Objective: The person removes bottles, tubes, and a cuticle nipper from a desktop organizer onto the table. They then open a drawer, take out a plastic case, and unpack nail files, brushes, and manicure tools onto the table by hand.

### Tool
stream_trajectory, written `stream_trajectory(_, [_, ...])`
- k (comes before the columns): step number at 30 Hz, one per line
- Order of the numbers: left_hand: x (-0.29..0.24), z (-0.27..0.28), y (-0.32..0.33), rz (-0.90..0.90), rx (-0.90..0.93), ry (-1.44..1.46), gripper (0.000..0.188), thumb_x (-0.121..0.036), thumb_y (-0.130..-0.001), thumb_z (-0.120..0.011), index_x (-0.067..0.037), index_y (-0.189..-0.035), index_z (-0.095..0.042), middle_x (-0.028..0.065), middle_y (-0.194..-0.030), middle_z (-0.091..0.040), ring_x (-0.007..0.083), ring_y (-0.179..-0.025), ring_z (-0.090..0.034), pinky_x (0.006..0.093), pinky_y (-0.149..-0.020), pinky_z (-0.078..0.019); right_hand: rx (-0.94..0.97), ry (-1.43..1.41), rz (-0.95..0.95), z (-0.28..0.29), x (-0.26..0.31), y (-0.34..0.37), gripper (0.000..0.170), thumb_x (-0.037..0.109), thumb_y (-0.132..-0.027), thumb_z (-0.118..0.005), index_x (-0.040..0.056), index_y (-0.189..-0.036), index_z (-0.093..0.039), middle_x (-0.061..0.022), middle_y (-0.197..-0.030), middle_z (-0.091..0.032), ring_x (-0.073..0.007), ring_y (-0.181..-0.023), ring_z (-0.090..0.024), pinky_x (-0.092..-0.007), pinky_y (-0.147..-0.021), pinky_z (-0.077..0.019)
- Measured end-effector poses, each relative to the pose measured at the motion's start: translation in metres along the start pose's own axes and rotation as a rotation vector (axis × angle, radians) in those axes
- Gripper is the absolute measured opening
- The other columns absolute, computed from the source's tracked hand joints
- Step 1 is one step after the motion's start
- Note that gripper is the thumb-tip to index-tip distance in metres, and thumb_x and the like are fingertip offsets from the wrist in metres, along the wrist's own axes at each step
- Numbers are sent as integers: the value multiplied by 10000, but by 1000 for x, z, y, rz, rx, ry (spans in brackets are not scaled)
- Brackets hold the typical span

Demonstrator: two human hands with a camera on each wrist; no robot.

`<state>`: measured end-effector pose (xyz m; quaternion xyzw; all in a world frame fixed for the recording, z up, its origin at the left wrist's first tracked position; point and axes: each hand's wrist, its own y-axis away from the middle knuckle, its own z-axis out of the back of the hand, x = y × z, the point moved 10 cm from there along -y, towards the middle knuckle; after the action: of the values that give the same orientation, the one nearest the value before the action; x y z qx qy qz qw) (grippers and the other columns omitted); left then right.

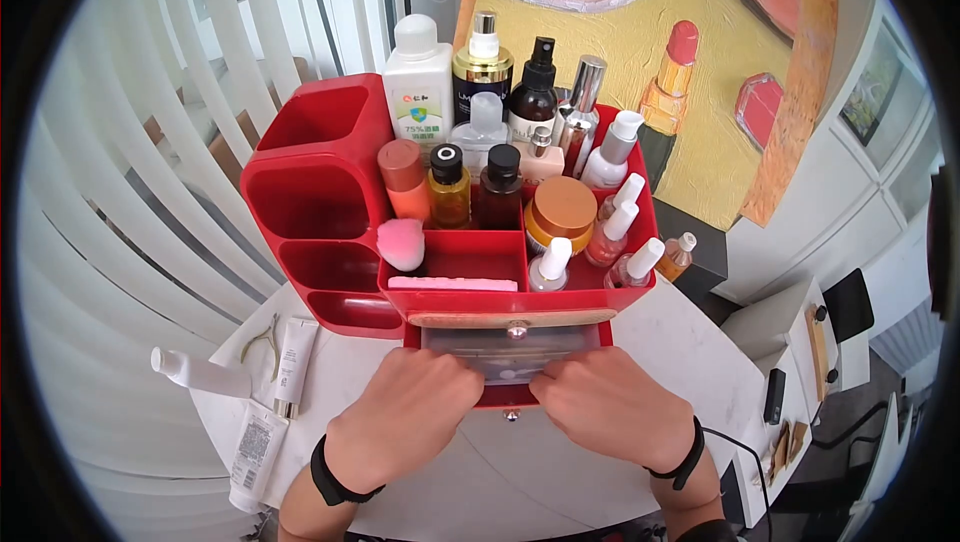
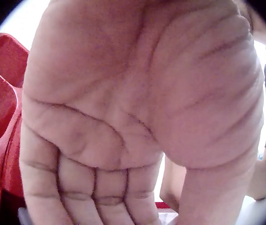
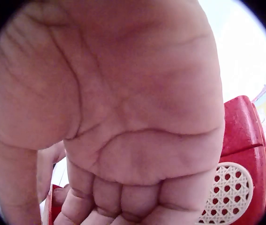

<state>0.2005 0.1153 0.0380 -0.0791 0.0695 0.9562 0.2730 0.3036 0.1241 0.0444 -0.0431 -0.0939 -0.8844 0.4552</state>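
Note:
A lower drawer (image 1: pixel 512 397) of the red organizer (image 1: pixel 335 197) stands pulled out. Inside lies a translucent packet (image 1: pixel 505 354) with pale contents. My left hand (image 1: pixel 410 412) grips its near left part, and my right hand (image 1: pixel 620 417) grips its near right part, both knuckles up. The fingertips are hidden beneath the hands in the head view. In the left wrist view the palm and bent fingers of the left hand (image 2: pixel 137 112) fill the frame; the right wrist view shows the right palm (image 3: pixel 123 108) with fingers bent downward beside a white woven oval (image 3: pixel 229 194).
Bottles and jars such as an orange-lidded jar (image 1: pixel 562 212) crowd the organizer's top, beside a pink brush (image 1: pixel 401 244). A white bottle (image 1: pixel 200 372), tubes (image 1: pixel 294 362) and a wire tool (image 1: pixel 265 347) lie on the white table (image 1: pixel 480 482) at left. A yellow painting (image 1: pixel 600 62) stands behind.

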Motion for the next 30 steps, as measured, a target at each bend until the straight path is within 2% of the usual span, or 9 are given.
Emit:
stream_trajectory(6, [-19, -1, 7, -77, 70, -26, 135, -139, -786, -798, -64, -722, -706, 136, -746, -707, 361, -732, -713, 455, -618, -538, 150, -37, 128, -6, 20, 6, 160, 174, -876, -728, 22, -870, -677, -149, -733, -696, -368, -718, -713, -460, -637, -570])
stream_trajectory(9, [-21, 0, 6, -87, 81, -9, 158, -160, -782, -811, -65, -713, -706, 139, -739, -703, 355, -734, -714, 451, -608, -529, 175, -159, 29, 6, 12, 7, 238, 207, -840, -782, 24, -938, -666, -149, -849, -715, -360, -825, -725, -455, -695, -576])
stream_trajectory(11, [-20, 0, 7, -75, 88, -2, 171, -170, -782, -817, -64, -709, -705, 140, -733, -700, 352, -737, -716, 449, -603, -524, -109, -41, -75, 28, -8, 7, 362, 214, -776, -846, 22, -1003, -640, -144, -1020, -707, -343, -977, -716, -439, -784, -579])
stream_trajectory(14, [-27, 11, 10, -57, 75, -31, 192, -214, -793, -830, -65, -759, -713, 122, -746, -708, 356, -704, -707, 459, -604, -532, -55, -1, -105, 12, -14, 1, 440, 176, -716, -886, 22, -1029, -619, -135, -1121, -671, -319, -1066, -690, -421, -849, -570])
stream_trajectory(16, [-43, 7, 17, -70, 261, 54, 255, -296, -852, -789, -65, -956, -757, 141, -994, -744, 326, -858, -736, 434, -759, -586, -73, 18, -89, 5, -12, -5, 480, 163, -704, -888, 15, -1068, -610, -139, -1116, -669, -326, -1064, -686, -423, -865, -568])
stream_trajectory(17, [-52, 6, 19, -72, 262, 56, 255, -296, -852, -789, -65, -956, -757, 141, -994, -744, 326, -858, -736, 434, -759, -586, -89, 38, -68, 2, -9, -7, 523, 149, -693, -889, 9, -1106, -601, -142, -1111, -667, -332, -1061, -683, -424, -881, -566])
stream_trajectory(19, [-93, 5, 30, -275, 187, 211, 108, -116, -840, -686, -10, -826, -708, 192, -841, -693, 349, -881, -721, 428, -764, -566, -141, 55, -41, -1, -8, -9, 566, 136, -684, -887, 5, -1147, -588, -147, -1119, -660, -337, -1077, -675, -429, -895, -558])
stream_trajectory(22, [-128, -6, 42, -500, 120, 360, 101, -77, -841, -663, 13, -809, -696, 191, -809, -683, 348, -812, -694, 423, -701, -525, -152, 58, -22, -4, -8, -12, 623, 129, -684, -876, 0, -1209, -565, -156, -1139, -650, -349, -1106, -660, -438, -914, -543])
stream_trajectory(30, [-138, -42, 40, -549, -27, 337, 157, -57, -847, -645, 45, -966, -646, 192, -946, -635, 326, -934, -634, 404, -805, -499, -29, -196, 6, 15, -8, -1, 532, 211, -745, -838, 46, -1164, -555, -139, -1057, -653, -338, -1022, -666, -449, -833, -539])
